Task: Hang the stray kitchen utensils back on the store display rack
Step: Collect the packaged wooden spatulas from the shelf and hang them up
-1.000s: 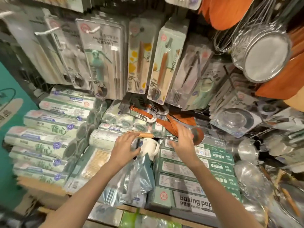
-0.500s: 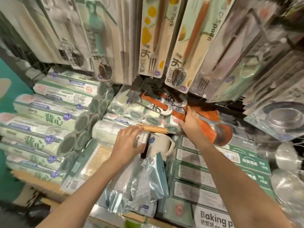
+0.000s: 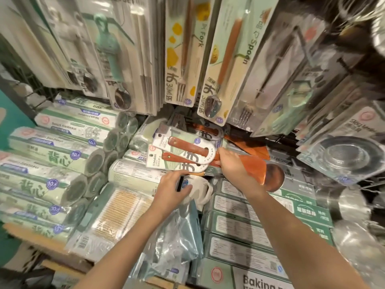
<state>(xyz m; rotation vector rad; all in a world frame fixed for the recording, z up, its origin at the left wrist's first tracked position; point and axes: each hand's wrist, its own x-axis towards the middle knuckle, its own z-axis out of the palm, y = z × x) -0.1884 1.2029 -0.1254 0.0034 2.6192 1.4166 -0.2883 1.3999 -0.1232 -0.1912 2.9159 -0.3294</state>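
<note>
Two wooden spatulas [image 3: 188, 147] in white card sleeves lie on the stacked goods under the display rack. My right hand [image 3: 231, 166] is closed around their shafts, just behind the sleeves. Their red-brown blades [image 3: 255, 166] and a round wooden spoon bowl [image 3: 276, 178] stick out to the right of it. My left hand [image 3: 171, 189] lies on a white mug [image 3: 200, 189], fingers curled on a small dark item with a blue sticker [image 3: 184, 183]. A thin wooden handle [image 3: 199, 174] shows just above that hand. Carded fork packs [image 3: 183, 59] and spoon packs [image 3: 227, 59] hang on the rack above.
Green wrapped rolls [image 3: 52, 155] are stacked at the left. Baking paper boxes [image 3: 239, 226] are stacked under my right arm. A pack of cotton swabs [image 3: 116, 207] and silver foil bags [image 3: 175, 236] lie under my left arm. Metal strainers in packs [image 3: 350, 155] hang at the right.
The view has moved closer to the shelf. My right hand has slid left up the spatulas' shafts and closed on them. My left hand has stayed on the mug.
</note>
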